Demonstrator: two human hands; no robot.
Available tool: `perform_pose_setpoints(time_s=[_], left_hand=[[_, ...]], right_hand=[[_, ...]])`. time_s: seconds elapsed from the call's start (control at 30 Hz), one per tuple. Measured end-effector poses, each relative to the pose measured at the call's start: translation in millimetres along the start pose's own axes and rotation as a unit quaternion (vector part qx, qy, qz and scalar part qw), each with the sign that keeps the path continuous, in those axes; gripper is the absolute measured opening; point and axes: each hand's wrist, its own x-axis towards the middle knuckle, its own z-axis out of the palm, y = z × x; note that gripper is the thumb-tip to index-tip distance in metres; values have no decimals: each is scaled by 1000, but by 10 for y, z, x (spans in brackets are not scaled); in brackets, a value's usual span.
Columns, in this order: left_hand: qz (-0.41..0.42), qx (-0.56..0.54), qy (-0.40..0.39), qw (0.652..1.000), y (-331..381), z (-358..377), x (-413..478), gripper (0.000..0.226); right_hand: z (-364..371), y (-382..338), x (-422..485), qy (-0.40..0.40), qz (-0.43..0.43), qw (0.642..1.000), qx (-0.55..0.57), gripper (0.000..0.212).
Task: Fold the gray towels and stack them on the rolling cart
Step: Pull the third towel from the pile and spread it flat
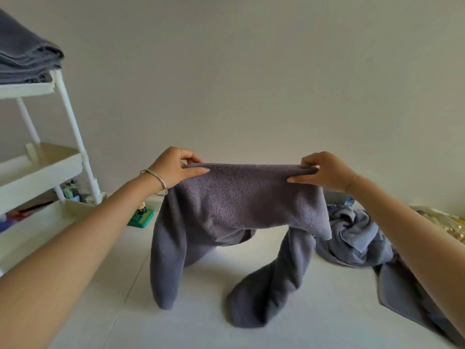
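A gray towel (241, 205) hangs in the air in front of me, its top edge stretched level between both hands. My left hand (176, 168) pinches the left end of that edge, and my right hand (319, 172) pinches the right end. The towel's lower ends droop down and touch the white floor. A white rolling cart (68, 102) stands at the left, with a stack of folded gray towels (25, 56) on its top shelf. A heap of unfolded gray towels (359, 238) lies on the floor at the right, partly behind my right forearm.
The cart's middle tray (50, 165) and lower tray (45, 220) sit near my left arm. A small green toy (141, 215) stands on the floor by the cart's base. A yellowish bag (442, 222) lies at the far right. A plain wall rises behind.
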Motion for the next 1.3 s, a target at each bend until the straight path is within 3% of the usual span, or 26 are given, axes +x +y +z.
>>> perform_pose_setpoints(time_s=[0.1,0.17,0.3,0.37,0.4,0.47,0.5,0.57,0.7,0.8,0.9,1.07,1.2,1.3], left_hand=[[15,22,36,999,-86,6,-103,11],[-3,33,26,999,-237,102,-211,11],[-56,57,-127,989,-640,476,-557,14],[-93,82,-229,965,-817,702,-754,20],[-120,97,-288,945,-893,832,-854,29],[-187,119,-393,892,-982,1068,-1021,52],[-222,118,-421,872,-988,1162,-1073,54],[-275,83,-408,866,-1004,1335,-1098,51],[-261,37,-340,903,-922,1633,-1022,45],[-218,50,-333,916,-838,1866,-951,42],[-182,58,-352,916,-752,2090,-945,37],[-116,106,-433,887,-720,2411,-1010,38],[-62,169,-464,868,-774,2558,-1074,42],[-59,144,-445,882,-824,2591,-1129,32]], right_hand=[[123,24,-66,105,-97,987,-74,54],[365,10,-186,99,-89,990,-44,48],[1146,-141,-597,-110,18,992,56,54],[1542,-213,-840,-213,40,974,59,40],[1714,-240,-966,-274,53,958,58,29],[1972,-267,-1180,-401,82,910,70,39],[2057,-271,-1258,-452,89,885,75,44],[2136,-264,-1360,-489,103,858,119,40],[2206,-49,-1383,-380,223,854,278,28],[2312,104,-1384,-267,254,885,283,21],[2396,103,-1376,-189,294,884,310,9],[2601,134,-1445,-202,296,890,282,21],[2701,244,-1522,-259,268,911,177,29],[2662,261,-1581,-241,266,913,195,22]])
